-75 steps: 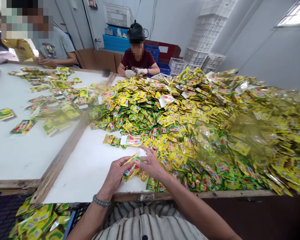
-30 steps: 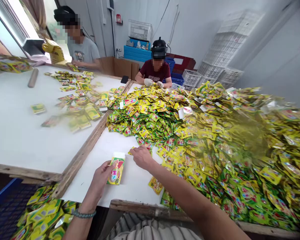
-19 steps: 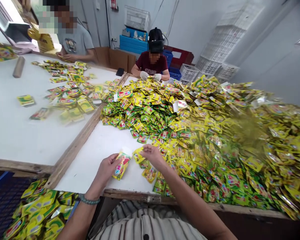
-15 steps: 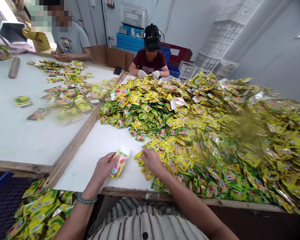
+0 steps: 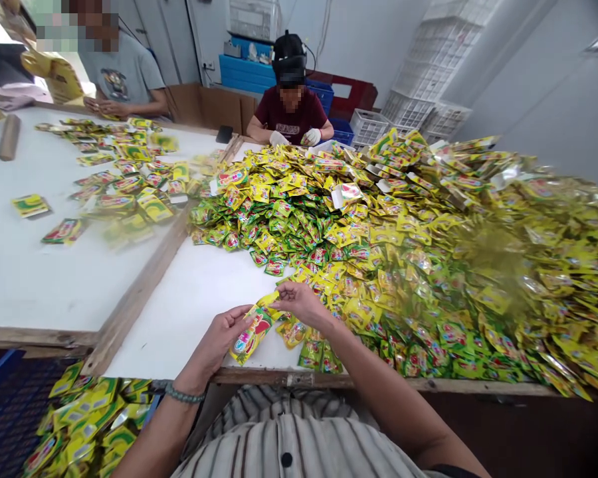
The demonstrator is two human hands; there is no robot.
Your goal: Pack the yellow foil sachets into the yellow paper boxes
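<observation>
My left hand (image 5: 219,340) is closed on a long yellow pouch (image 5: 252,334) with a red and green print, held tilted just above the white table (image 5: 179,318). My right hand (image 5: 299,302) pinches a small yellow sachet (image 5: 270,300) at the pouch's upper end, where sachet and pouch meet. A huge heap of small yellow and green sachets (image 5: 403,252) covers the table to the right, its near edge right beside my right hand.
A blue crate (image 5: 10,398) holding filled yellow pouches (image 5: 80,425) stands at the lower left. A second white table (image 5: 24,265) on the left carries scattered pouches. Two people sit at the far side, one in white gloves. White crates are stacked at the back.
My right hand picked a sachet from the heap's edge and brought it to the top of the pouch. The left hand tilted the pouch and kept hold of it.
</observation>
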